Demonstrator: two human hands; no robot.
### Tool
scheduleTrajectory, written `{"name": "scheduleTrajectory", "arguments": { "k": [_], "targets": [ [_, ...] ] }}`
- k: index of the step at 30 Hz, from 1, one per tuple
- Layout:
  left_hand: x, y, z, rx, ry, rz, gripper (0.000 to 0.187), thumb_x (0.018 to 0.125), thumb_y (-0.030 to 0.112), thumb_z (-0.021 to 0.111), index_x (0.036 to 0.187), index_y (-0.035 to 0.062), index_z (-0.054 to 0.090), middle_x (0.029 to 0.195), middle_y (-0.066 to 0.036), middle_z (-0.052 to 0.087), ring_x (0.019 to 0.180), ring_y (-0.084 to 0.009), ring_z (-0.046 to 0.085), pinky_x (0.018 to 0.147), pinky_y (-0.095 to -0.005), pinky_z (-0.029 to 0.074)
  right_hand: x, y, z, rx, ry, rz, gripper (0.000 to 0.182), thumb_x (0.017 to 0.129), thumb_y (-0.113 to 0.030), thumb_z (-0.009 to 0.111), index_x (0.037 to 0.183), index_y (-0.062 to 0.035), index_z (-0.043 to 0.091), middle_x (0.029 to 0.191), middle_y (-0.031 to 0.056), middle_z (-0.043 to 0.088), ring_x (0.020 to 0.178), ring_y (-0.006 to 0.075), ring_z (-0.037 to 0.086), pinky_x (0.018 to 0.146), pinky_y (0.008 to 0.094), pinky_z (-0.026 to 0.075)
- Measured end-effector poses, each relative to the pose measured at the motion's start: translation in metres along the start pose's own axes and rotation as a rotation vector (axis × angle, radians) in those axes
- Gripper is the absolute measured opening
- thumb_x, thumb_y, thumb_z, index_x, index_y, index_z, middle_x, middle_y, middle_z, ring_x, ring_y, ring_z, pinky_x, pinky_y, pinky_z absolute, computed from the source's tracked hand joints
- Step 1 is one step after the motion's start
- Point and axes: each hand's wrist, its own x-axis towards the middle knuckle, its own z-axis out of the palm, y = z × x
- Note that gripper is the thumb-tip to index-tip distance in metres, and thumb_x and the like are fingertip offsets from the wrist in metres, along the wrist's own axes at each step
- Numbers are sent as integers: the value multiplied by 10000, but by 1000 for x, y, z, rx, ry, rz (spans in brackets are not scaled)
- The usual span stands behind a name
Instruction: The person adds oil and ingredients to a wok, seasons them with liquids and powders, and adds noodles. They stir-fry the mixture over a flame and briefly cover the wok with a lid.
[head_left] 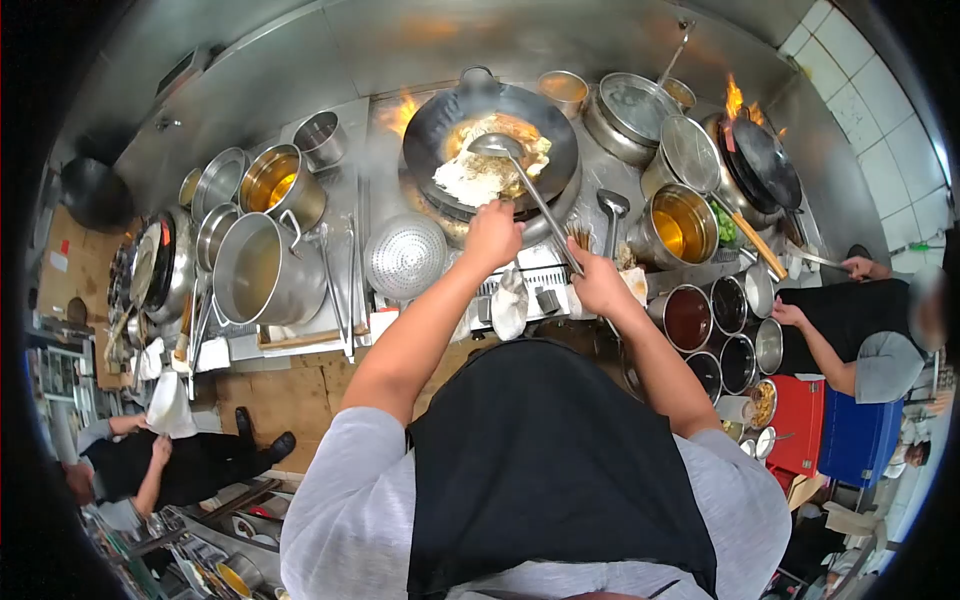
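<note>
A large black wok (425, 135) stands on a burner in front of me, with flame showing at its left side. Pale, whitish food with an orange-brown edge (470, 178) lies in it. My left hand (494, 236) is closed at the wok's near rim; what it grips there is hidden by the fingers. My right hand (604, 283) is wrapped round the handle of a long metal ladle (497, 146), whose bowl rests over the food. Beside my right hand are a bamboo brush (580, 238) and a dark spatula (612, 204).
Pots (262, 272) and a perforated skimmer (405, 256) stand left. An oil pot with a strainer (682, 226), sauce containers (688, 317) and a flaming second wok (765, 165) are right. Co-workers stand at far right (850, 330) and lower left (190, 468).
</note>
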Motion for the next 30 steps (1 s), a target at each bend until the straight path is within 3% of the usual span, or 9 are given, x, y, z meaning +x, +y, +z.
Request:
{"name": "scheduleTrajectory", "arguments": {
  "k": [2,5,8,12,22,23,27,29,30],
  "targets": [
    [-8,-8,15,27,48,34,393,964,281,723,1217,-19,695,1219,-247,667,1171,-454,616,1009,-547,507,-8,-24,-4,-193,-23,-6,677,878,20,620,1543,48,501,1205,392,658,1149,506,663,997,492,539],
    [-13,-10,22,53,179,90,346,988,306,696,1118,-15,703,1147,-244,682,1145,-465,613,965,-594,503,-22,-18,8,-132,38,-84,687,883,-2,635,1556,18,499,1198,378,672,1151,518,654,1013,496,521],
    [-9,-18,13,-15,173,56,384,1041,343,612,875,6,692,950,-243,716,1016,-479,639,896,-592,498,-26,-10,13,-167,-21,-25,682,899,-8,653,1562,7,496,1233,372,670,1178,507,658,1027,475,522],
    [3,-35,22,-32,114,113,414,1055,348,580,834,21,703,888,-248,725,911,-470,655,905,-555,501,-28,-17,5,-98,7,2,677,911,-23,681,1564,-10,504,1215,364,681,1149,502,679,1007,484,539],
    [8,-32,30,7,88,100,399,1056,334,573,870,20,734,924,-233,739,959,-435,659,945,-513,495,-10,-10,1,20,-75,102,653,974,-72,697,1591,-42,482,1408,291,649,1285,415,662,1111,406,496],
    [5,-29,29,0,101,86,398,1061,318,561,858,14,717,911,-243,724,941,-437,656,957,-517,478,-1,29,21,53,-58,-20,637,991,-85,694,1591,-48,484,1393,295,658,1284,413,665,1099,401,496],
    [1,-19,34,21,182,31,381,1066,292,552,860,6,695,927,-252,706,945,-444,647,975,-530,456,-10,24,-13,101,-167,4,629,994,-85,698,1587,-43,493,1284,300,710,1182,402,708,1043,390,512],
    [-2,-11,37,35,215,-14,339,1061,277,570,908,6,705,976,-264,701,977,-460,635,961,-550,466,-14,13,-42,496,-262,359,631,985,-86,707,1581,-42,504,1239,289,728,1125,375,722,1033,387,518],
    [-6,-3,34,50,239,-63,306,1052,273,592,945,18,724,1021,-256,695,1032,-463,628,949,-565,490,-13,25,-36,278,-144,120,620,991,-61,692,1582,-44,508,1176,238,756,1025,291,725,966,367,542]
  ]
}}
